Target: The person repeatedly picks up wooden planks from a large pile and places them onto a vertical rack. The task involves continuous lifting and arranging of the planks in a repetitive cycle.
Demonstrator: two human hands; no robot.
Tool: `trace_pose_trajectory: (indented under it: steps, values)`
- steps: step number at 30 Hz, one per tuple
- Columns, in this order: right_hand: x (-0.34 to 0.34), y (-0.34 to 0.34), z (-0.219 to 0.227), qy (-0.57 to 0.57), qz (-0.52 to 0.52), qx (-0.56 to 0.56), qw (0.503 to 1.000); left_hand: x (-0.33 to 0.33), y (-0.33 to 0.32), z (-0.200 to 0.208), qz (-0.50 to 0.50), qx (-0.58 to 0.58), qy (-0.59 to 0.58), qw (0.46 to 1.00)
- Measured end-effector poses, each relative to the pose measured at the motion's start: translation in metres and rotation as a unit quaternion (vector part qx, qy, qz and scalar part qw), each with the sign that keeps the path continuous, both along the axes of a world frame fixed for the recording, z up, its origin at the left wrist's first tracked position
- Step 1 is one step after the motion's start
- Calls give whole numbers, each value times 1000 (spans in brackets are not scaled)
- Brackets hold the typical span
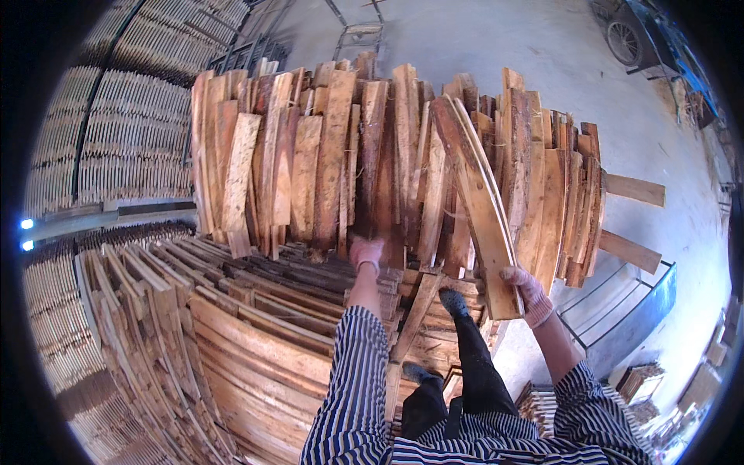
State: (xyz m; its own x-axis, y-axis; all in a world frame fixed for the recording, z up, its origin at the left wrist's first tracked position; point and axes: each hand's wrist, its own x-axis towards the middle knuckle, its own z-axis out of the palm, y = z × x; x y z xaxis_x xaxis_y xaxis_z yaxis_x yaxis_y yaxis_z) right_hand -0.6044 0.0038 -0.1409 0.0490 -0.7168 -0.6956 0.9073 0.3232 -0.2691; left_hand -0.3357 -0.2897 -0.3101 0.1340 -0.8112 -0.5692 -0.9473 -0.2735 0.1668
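My right hand (529, 296), in a pinkish work glove, is closed on the near end of a long wooden board (477, 194). The board slants away to the far left across a wide stack of rough boards (325, 163); pale edges along its right side may belong to a second board. In a similar glove, my left hand (366, 253) is by the lower ends of the stacked boards, left of the held one. Motion blur and shadow hide its fingers, so I cannot tell whether it grips anything.
More boards (256, 341) lie piled below and to the left, with planks under my feet (453, 302). Tall racks of thin slats (132, 132) line the left. Two boards (635, 189) jut from the stack's right end, above a blue metal frame (632, 310). A wheeled cart (628, 43) stands far right.
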Motion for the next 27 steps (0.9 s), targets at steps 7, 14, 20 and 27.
trace_pose_trajectory:
  steps: [7, 14, 20, 27]
  values:
    - [-19, -3, 7, 137, 47, 51, 988, -25, 5, -3, -97, 34, -60, 993]
    - [-23, -28, 34, 143, 49, 2, 989, -1, 41, -91, -111, -141, -199, 964]
    - [-35, -38, 46, 217, 134, 40, 966, -12, 35, -34, -245, -90, -261, 929]
    - [-14, -43, 77, 367, 153, -3, 918, -64, 77, 173, 54, 192, 403, 893]
